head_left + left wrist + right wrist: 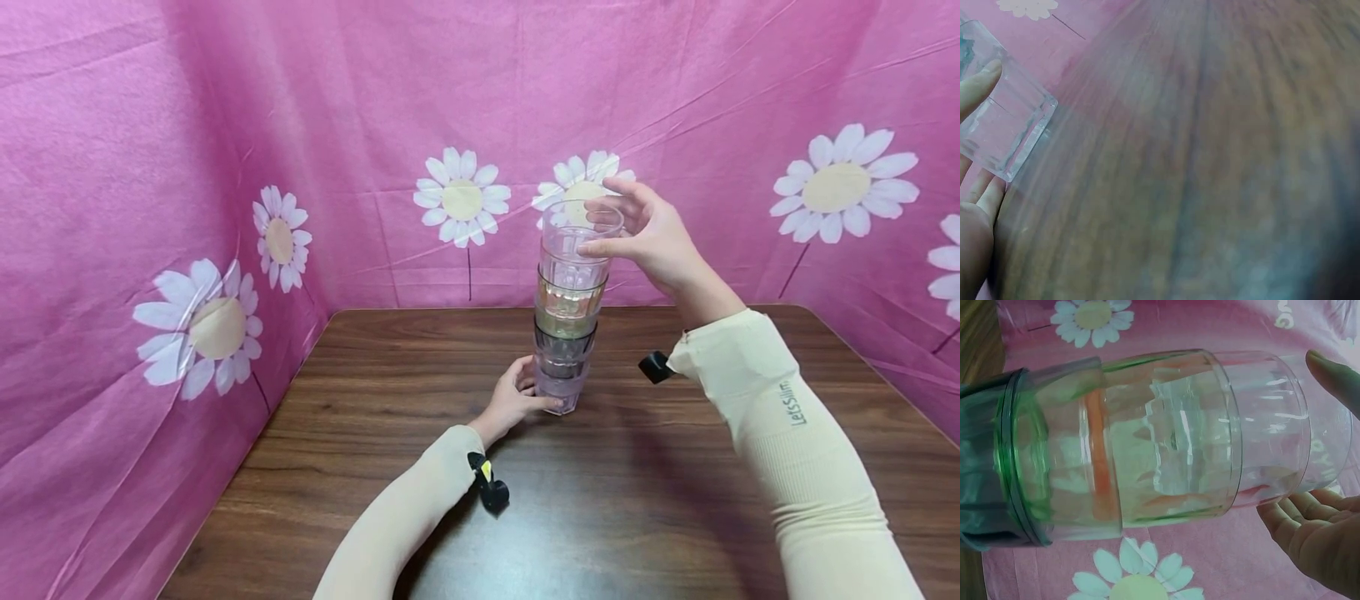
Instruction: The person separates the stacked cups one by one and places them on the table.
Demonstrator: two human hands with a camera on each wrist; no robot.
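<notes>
A tall stack of nested see-through tumblers (567, 325) stands upright on the wooden table, in clear, greenish, dark grey and pale purple layers. My right hand (652, 237) grips the clear tumbler (573, 242) at the top, thumb on the near side and fingers around the far side. Low on the stack, my left hand (513, 400) holds the pale purple bottom tumbler (564, 398) between thumb and fingers. The left wrist view shows the thick, angular base (1029, 140) of that tumbler. Layered rims and an orange tint (1099, 456) show in the right wrist view.
The brown wooden table (360, 400) spreads around the stack, its far edge just behind it. Pink cloth (360, 100) with white daisies hangs at the back and both sides. Both forearms wear cream sleeves (795, 433) with small black devices (656, 367) at the wrists.
</notes>
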